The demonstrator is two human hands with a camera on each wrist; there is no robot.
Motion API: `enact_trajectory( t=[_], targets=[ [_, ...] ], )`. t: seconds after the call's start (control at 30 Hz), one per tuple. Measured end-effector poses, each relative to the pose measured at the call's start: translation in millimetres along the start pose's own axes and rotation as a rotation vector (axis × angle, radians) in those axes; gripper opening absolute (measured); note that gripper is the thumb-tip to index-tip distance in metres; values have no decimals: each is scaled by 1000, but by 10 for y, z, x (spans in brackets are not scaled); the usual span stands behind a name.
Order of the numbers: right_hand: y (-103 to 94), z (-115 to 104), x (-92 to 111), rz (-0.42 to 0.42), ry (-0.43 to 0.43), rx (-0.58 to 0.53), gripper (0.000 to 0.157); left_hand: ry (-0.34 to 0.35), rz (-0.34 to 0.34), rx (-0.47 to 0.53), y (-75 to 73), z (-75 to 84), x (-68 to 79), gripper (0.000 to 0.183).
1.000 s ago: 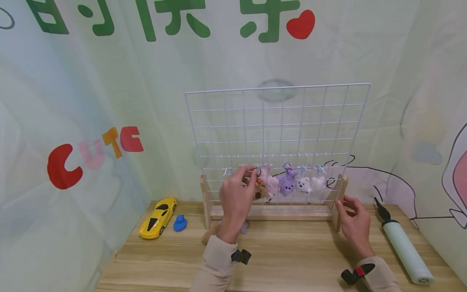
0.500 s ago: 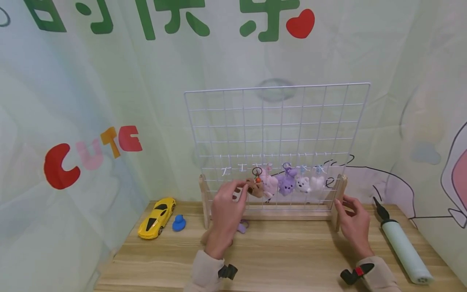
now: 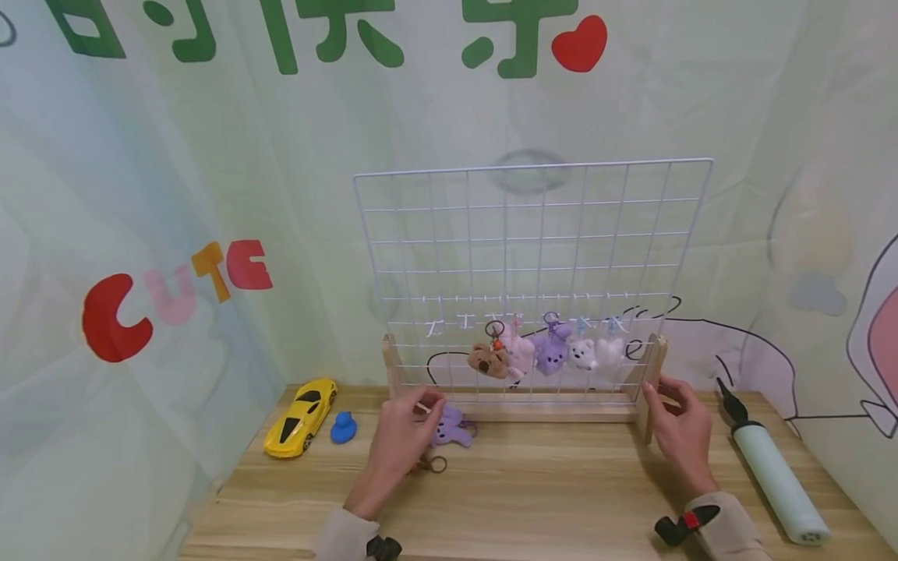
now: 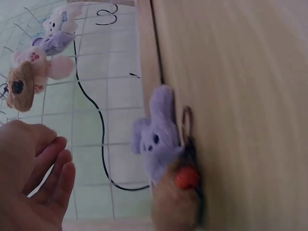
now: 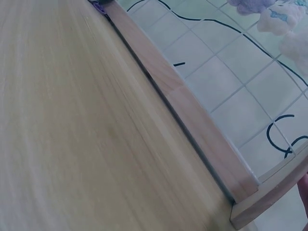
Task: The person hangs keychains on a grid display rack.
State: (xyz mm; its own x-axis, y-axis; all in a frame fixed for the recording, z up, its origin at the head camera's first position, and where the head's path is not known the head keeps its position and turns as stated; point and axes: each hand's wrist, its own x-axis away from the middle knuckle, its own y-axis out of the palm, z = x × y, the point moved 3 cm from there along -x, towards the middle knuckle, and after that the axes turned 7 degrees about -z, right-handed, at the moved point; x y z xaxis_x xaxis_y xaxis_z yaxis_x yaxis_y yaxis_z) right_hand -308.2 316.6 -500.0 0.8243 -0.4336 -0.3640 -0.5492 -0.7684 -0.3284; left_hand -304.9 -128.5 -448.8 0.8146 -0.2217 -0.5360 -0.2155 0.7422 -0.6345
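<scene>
Wooden tabletop (image 3: 547, 499) carries a white wire grid panel (image 3: 533, 234) standing upright in a wooden base (image 3: 554, 408) with two posts. A pale green hand pump (image 3: 775, 479) lies at the right edge, and a yellow toy car (image 3: 302, 417) and a small blue duck (image 3: 344, 428) sit at the left. Five plush keychains (image 3: 547, 352) hang in a row from the lower grid wires. The right hand (image 3: 679, 436) grips the right post (image 3: 651, 386) of the base. The left hand (image 3: 400, 436) hovers with relaxed, released fingers just beside a purple plush keychain (image 3: 449, 427) lying on the tabletop before the base, touching a brown plush keychain (image 4: 175, 209) with an orange bead.
</scene>
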Motion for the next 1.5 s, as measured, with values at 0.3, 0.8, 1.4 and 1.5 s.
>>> enact_trajectory(
  t=[0.3,0.8,1.4,1.5],
  targets=[
    [-17,67,16,-7,55,-1,46,-70,-430,-102,0,-227,206,6],
    [-10,63,41,-3,62,16,46,56,-666,-208,82,-166,334,12],
    [-12,60,43,0,17,-9,42,190,-587,-276,84,-129,363,22],
    [-14,40,49,3,18,-11,42,246,-555,-230,61,-141,361,19]
  ],
)
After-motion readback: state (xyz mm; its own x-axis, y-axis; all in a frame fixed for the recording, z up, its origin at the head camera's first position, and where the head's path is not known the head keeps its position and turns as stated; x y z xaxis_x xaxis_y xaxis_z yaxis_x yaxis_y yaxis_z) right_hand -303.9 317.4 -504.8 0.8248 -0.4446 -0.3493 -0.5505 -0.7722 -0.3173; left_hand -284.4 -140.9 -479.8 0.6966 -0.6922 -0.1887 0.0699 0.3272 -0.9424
